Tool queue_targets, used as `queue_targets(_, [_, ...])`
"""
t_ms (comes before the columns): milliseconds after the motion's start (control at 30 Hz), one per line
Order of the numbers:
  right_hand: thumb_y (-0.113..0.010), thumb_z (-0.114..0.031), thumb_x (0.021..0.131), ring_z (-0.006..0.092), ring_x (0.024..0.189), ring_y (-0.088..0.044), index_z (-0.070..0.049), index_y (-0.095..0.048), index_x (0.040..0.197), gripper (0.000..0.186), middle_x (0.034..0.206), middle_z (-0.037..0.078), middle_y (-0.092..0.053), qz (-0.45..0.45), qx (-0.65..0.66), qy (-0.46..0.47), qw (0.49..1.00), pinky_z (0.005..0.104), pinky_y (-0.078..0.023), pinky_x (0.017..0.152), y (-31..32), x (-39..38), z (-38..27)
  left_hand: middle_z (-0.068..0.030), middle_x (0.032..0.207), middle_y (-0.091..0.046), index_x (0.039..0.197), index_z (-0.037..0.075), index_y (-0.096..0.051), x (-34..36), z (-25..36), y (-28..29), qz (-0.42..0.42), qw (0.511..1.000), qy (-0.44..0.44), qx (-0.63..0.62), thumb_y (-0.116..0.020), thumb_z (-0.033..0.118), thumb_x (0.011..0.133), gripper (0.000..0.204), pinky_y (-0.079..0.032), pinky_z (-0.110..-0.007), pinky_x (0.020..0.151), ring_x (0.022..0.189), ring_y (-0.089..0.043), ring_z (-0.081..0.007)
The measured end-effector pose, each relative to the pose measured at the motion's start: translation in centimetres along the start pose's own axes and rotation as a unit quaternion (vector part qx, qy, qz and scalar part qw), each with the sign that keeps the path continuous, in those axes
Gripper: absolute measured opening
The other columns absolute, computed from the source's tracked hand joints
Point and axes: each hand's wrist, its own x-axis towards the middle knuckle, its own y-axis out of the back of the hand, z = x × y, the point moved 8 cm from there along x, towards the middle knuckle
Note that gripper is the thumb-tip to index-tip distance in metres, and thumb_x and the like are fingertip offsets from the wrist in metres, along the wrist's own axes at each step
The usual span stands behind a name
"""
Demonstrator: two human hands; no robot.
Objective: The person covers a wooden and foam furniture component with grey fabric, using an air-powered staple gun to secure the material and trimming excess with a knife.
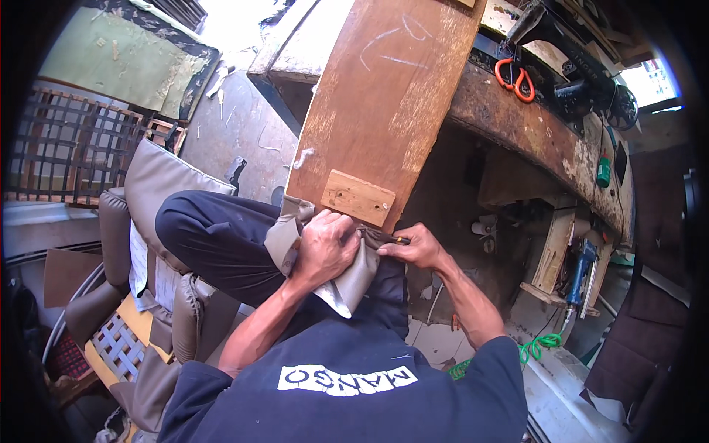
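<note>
A long brown wooden board (384, 96) slopes toward me, its near end above my lap, with a small wood block (360, 196) fixed near that end. My left hand (321, 244) is closed on taupe upholstery material (358, 284), bunched against the board's near edge. Part of the material hangs down with its pale underside showing. On the other side of the bunch, my right hand (417, 247) grips a slim tool with a black and yellow handle (399, 240). Its tip points toward the material, and the fingers hide what kind of tool it is.
A worn workbench (517, 125) at right carries orange-handled scissors (515, 80), a black sewing machine (576, 59) and a green thread spool (603, 171). Below hangs a blue air tool (581, 272) with a green coiled hose (543, 343). Taupe chair parts (177, 173) crowd the left.
</note>
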Motion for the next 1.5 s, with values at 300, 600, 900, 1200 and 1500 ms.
queue_targets(300, [-0.087, -0.034, 0.086, 0.0022, 0.055, -0.042, 0.0, -0.072, 0.071, 0.04, 0.051, 0.003, -0.052, -0.043, 0.016, 0.073, 0.996, 0.0307, -0.036, 0.045, 0.0, 1.8, 0.4, -0.0148, 0.079, -0.067, 0.083, 0.0, -0.068, 1.3, -1.9, 0.9, -0.079, 0.996, 0.041, 0.014, -0.076, 0.014, 0.083, 0.016, -0.052, -0.04, 0.067, 0.073, -0.066, -0.0291])
queue_targets(600, [-0.071, -0.013, 0.097, 0.0137, 0.059, -0.059, 0.001, -0.067, 0.072, 0.029, 0.068, 0.008, -0.065, 0.27, 0.051, 0.192, 0.942, 0.03, -0.051, 0.058, 7.1, -7.6, -4.0, -0.0142, 0.092, -0.071, 0.094, 0.001, -0.071, 0.8, 0.5, 0.0, -0.083, 0.996, -0.011, -0.009, -0.075, 0.009, 0.084, 0.013, -0.054, -0.041, 0.08, 0.09, -0.068, -0.0329])
queue_targets(900, [-0.062, -0.036, 0.102, 0.042, 0.114, -0.062, -0.002, -0.068, 0.116, 0.038, 0.124, 0.02, -0.067, 0.595, -0.508, 0.013, 0.622, 0.0517, -0.049, 0.096, 26.9, -11.1, -13.2, -0.0077, 0.089, -0.07, 0.101, 0.01, -0.078, 0.8, 3.3, -1.4, -0.161, 0.978, -0.086, 0.103, -0.079, 0.034, 0.087, 0.027, -0.047, -0.041, 0.085, 0.094, -0.065, -0.0287])
queue_targets(1200, [-0.063, -0.032, 0.105, 0.0205, 0.127, -0.056, 0.002, -0.041, 0.151, 0.062, 0.141, 0.016, -0.057, 0.239, 0.234, 0.204, 0.92, 0.0354, -0.045, 0.109, 2.5, -0.9, -3.5, -0.0127, 0.095, -0.063, 0.101, 0.003, -0.072, 0.7, 4.2, -1.4, -0.171, 0.984, -0.004, -0.043, -0.072, 0.018, 0.093, 0.017, -0.052, -0.042, 0.08, 0.093, -0.065, -0.0332])
queue_targets(1500, [-0.055, -0.04, 0.108, 0.0167, 0.126, -0.053, 0.004, -0.039, 0.151, 0.063, 0.138, 0.014, -0.059, 0.163, 0.283, 0.18, 0.928, 0.0333, -0.043, 0.11, 4.2, -1.3, -8.5, -0.0123, 0.104, -0.072, 0.117, 0.005, -0.073, 2.8, 10.2, 0.1, -0.205, 0.974, -0.026, -0.092, -0.076, 0.027, 0.094, 0.032, -0.053, -0.035, 0.078, 0.092, -0.068, -0.0247])
